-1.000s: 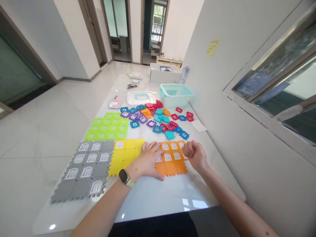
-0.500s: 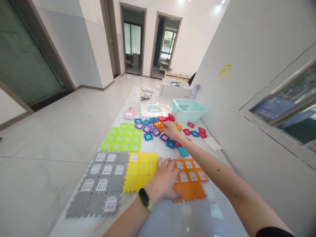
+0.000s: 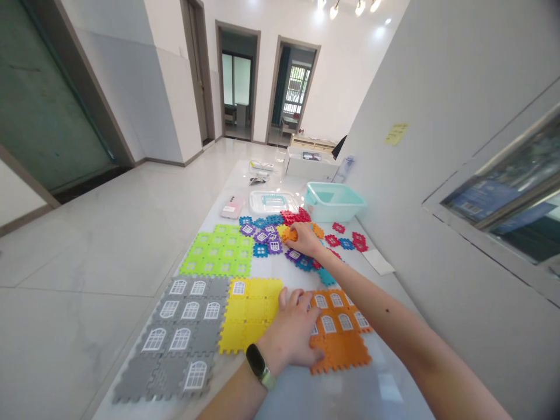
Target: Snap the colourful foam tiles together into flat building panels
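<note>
My left hand (image 3: 295, 329), a watch on its wrist, lies with spread fingers between the yellow panel (image 3: 249, 309) and the orange panel (image 3: 341, 350), touching the orange one's left side. Both panels are joined from square interlocking tiles, some with white windows. Farther off, my right hand (image 3: 306, 239) pinches an orange interlocking tile (image 3: 289, 234) over the loose pile; the fingertips partly cover it. Around it lie purple window tiles (image 3: 275, 247), blue tiles (image 3: 260, 251), red tiles (image 3: 289, 217) and a yellow tile (image 3: 281, 231).
At the left are a green panel (image 3: 219, 251) and a grey panel (image 3: 188, 332). Behind the pile stand a teal bin (image 3: 335, 204), its clear lid (image 3: 272, 202) and a pink phone (image 3: 231, 207). A white box (image 3: 310, 166) is at the back; a wall (image 3: 415, 192) borders the right.
The right hand has shifted slightly to the right and nearer with the orange tile, and a yellow tile now shows beside it. The left hand keeps its place; the view has tilted up slightly.
</note>
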`<state>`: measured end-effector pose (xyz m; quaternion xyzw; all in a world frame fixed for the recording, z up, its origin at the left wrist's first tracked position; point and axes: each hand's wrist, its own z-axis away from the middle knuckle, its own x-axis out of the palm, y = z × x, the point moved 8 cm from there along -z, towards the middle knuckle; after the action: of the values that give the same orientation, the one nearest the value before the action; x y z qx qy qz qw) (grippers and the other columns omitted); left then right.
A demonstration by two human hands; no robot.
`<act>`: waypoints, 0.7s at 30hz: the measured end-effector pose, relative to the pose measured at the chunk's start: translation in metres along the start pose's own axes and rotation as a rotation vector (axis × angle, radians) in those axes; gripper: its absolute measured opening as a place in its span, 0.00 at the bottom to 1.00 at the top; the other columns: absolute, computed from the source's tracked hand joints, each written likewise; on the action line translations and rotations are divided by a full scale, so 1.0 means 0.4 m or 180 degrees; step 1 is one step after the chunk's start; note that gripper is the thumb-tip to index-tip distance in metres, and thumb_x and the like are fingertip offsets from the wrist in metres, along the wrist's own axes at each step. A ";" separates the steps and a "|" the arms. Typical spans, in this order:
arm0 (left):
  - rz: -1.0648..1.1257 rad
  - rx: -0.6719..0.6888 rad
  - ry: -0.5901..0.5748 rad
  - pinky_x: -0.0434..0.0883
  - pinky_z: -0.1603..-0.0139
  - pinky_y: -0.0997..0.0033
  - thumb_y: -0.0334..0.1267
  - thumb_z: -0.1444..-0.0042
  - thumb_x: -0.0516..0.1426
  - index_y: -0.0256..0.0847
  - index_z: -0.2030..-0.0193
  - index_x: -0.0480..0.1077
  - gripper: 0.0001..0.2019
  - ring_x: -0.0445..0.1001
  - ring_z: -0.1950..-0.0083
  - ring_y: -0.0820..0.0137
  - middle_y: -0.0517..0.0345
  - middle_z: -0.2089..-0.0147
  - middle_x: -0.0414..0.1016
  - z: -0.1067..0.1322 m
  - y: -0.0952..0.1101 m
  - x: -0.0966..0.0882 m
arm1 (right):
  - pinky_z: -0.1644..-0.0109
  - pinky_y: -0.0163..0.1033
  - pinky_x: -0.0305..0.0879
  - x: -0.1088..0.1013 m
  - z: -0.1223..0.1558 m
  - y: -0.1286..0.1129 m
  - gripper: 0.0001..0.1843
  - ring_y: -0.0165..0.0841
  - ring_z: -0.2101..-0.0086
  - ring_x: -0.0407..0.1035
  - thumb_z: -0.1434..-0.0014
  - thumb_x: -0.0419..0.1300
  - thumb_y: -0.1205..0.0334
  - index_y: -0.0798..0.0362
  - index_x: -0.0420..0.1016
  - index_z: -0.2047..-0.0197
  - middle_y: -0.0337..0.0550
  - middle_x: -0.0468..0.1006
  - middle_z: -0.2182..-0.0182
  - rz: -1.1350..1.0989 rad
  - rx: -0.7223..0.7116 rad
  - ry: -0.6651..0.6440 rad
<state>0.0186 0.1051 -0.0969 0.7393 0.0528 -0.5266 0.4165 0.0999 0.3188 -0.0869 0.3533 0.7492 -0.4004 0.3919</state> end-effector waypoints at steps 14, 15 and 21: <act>0.2535 -0.0891 0.1871 0.73 0.58 0.68 0.41 0.39 0.58 0.42 0.57 0.64 0.08 0.76 0.57 0.67 0.56 0.59 0.74 -0.026 -0.078 -0.048 | 0.56 0.45 0.69 -0.202 0.465 -0.142 0.18 0.41 0.57 0.70 0.42 0.64 0.58 0.50 0.68 0.50 0.48 0.75 0.56 -0.0849 0.0370 0.0731; 0.2614 -0.0874 0.1880 0.72 0.59 0.70 0.40 0.41 0.59 0.42 0.58 0.64 0.08 0.76 0.58 0.67 0.57 0.61 0.74 -0.027 -0.082 -0.044 | 0.54 0.46 0.69 -0.204 0.478 -0.156 0.18 0.42 0.56 0.70 0.42 0.64 0.58 0.50 0.68 0.50 0.48 0.75 0.56 -0.0881 0.0337 0.0724; 0.3030 -0.0955 0.1721 0.70 0.66 0.74 0.42 0.43 0.61 0.42 0.57 0.66 0.11 0.75 0.65 0.70 0.59 0.64 0.75 -0.031 -0.112 -0.024 | 0.56 0.45 0.70 -0.197 0.504 -0.169 0.19 0.39 0.56 0.70 0.40 0.60 0.61 0.49 0.66 0.46 0.48 0.74 0.53 -0.1390 0.0306 0.0565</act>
<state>0.0005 0.1460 -0.1130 0.7228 -0.1073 -0.0594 0.6801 0.1390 0.0959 -0.0716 0.2349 0.8195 -0.4782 0.2114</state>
